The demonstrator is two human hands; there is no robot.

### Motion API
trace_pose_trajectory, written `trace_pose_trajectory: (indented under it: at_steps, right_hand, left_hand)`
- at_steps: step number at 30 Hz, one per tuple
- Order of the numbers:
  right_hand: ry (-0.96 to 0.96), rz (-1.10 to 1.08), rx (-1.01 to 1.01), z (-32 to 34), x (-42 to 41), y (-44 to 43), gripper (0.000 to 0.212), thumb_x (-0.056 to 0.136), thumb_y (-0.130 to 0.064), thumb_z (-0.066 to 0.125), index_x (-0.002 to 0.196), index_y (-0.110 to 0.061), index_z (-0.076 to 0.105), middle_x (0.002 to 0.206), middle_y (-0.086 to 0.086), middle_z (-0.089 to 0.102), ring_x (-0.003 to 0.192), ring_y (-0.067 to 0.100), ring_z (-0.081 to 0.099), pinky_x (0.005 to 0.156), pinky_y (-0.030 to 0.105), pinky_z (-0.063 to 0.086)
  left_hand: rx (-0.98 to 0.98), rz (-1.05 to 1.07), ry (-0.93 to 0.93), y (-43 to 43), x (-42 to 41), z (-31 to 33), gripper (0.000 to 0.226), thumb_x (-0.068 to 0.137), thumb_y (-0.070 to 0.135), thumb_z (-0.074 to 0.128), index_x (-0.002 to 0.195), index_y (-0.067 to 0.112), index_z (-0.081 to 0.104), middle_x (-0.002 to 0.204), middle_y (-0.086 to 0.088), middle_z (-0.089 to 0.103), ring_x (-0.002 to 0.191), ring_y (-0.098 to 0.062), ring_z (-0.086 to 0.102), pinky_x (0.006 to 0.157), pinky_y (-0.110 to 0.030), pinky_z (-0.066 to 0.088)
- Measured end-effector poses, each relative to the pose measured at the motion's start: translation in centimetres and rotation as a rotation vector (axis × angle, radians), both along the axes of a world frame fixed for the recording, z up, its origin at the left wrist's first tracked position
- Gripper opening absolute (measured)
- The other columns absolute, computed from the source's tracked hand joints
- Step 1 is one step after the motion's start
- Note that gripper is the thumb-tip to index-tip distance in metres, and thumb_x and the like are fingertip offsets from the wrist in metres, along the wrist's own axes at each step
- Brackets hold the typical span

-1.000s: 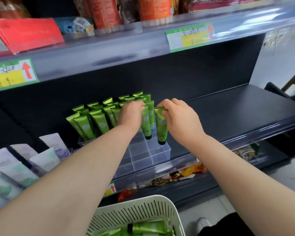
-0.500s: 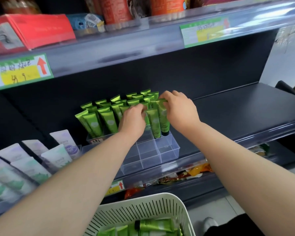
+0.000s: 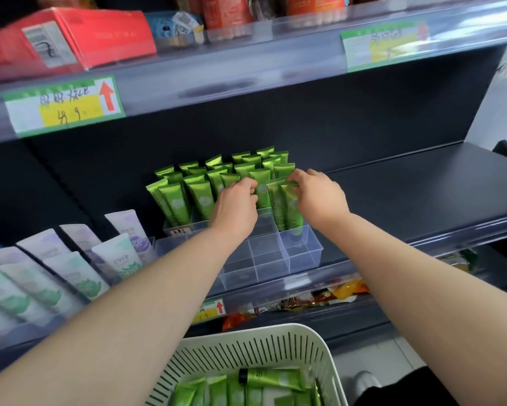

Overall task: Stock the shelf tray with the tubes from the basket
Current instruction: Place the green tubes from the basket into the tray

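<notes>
My right hand pinches the crimped top of a green tube standing upright in the right column of the clear tray on the dark shelf. My left hand sits just beside it, fingers curled against a neighbouring tube; I cannot tell whether it grips. More loose tubes lie in the white basket below.

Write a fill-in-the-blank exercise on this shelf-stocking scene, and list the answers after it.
1. The tubes standing in the clear tray are ____ in colour.
2. More of them lie in the ____ slotted basket.
3. The price label on the upper shelf edge carries a ____ arrow.
4. The tray's front compartments are ____.
Missing words: green; white; red; empty.
</notes>
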State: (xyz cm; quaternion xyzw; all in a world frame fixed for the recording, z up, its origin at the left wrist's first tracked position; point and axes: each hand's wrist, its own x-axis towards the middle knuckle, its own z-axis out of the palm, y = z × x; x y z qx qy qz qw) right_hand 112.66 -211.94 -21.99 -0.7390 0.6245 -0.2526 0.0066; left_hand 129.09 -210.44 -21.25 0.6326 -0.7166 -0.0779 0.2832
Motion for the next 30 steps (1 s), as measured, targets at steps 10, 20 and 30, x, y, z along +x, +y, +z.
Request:
trace_pose_trajectory:
  at_steps: [10, 20, 30]
  right_hand:
    - [0.038, -0.05, -0.104, -0.1, 0.4, 2.2, 0.041, 0.09, -0.006, 0.048, 0.128, -0.022, 0.052, 0.12, 0.006, 0.054, 0.113, 0.029, 0.044, 0.08, 0.038, 0.033]
    - [0.013, 0.101, -0.199, -6.4, 3.7, 12.3, 0.036, 0.084, -0.002, 0.057, 0.116, -0.019, 0.061, 0.113, 0.005, 0.06, 0.103, 0.032, 0.052, 0.073, 0.04, 0.039]
    - [0.159, 0.21, 0.327, -16.8, 6.6, 19.6, 0.046, 0.085, -0.004, 0.053, 0.126, -0.025, 0.054, 0.125, -0.001, 0.053, 0.118, 0.023, 0.045, 0.091, 0.039, 0.039]
  left_hand:
    - [-0.024, -0.018, 0.04, 2.3, 1.2, -0.2, 0.033, 0.097, 0.01, 0.052, 0.13, 0.01, 0.056, 0.126, -0.005, 0.062, 0.117, -0.019, 0.057, 0.102, -0.036, 0.046]
    - [-0.003, -0.043, 0.202, 11.2, 3.0, -4.7, 0.028, 0.097, 0.009, 0.051, 0.122, 0.014, 0.062, 0.119, 0.0, 0.066, 0.109, -0.016, 0.061, 0.097, -0.034, 0.048]
    - [0.238, 0.064, 0.157, 19.2, 8.4, -15.1, 0.026, 0.096, 0.011, 0.053, 0.12, 0.013, 0.063, 0.116, -0.001, 0.066, 0.107, -0.017, 0.061, 0.096, -0.033, 0.048]
